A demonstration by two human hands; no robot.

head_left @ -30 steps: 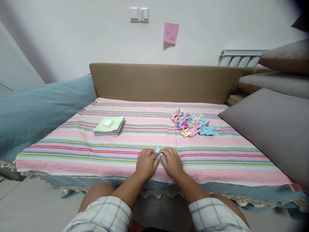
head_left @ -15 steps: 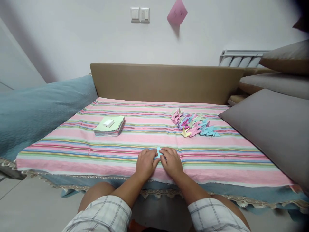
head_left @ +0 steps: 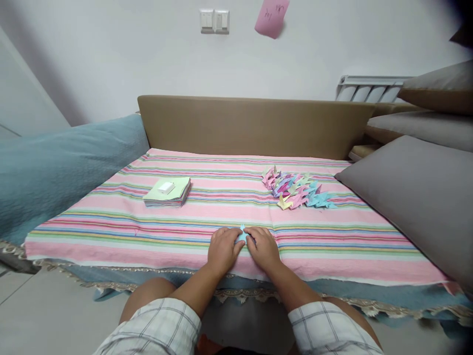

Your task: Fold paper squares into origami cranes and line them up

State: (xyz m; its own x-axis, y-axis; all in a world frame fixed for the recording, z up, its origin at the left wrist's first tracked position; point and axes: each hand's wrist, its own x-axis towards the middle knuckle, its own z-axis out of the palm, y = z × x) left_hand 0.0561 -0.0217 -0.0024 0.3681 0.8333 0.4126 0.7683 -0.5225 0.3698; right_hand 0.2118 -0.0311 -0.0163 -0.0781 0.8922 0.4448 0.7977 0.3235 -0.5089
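Between my hands, near the front edge of the striped cloth [head_left: 155, 256], is a small piece of folded light-blue paper [head_left: 242, 236]. My left hand [head_left: 223, 250] pinches its left side between thumb and fingers. On the right side, my right hand [head_left: 264, 250] grips it the same way, its fingertips close to those of the left. Fingers cover much of the paper, and a narrow pointed part shows above them. Farther right lies a heap of folded paper cranes [head_left: 295, 190] in pink, purple, yellow, green and blue.
A stack of coloured paper sheets [head_left: 168, 195] lies on the left with a small white object [head_left: 166, 188] on top. Grey cushions [head_left: 410, 197] fill the right side. A brown backrest [head_left: 254, 127] stands behind, and a blue-covered armrest [head_left: 74, 162] is at left.
More of the blue paper shows between my thumbs, and its shape between the fingers has shifted slightly. Both hands stay in almost the same place. The pink note on the wall has swung flatter.
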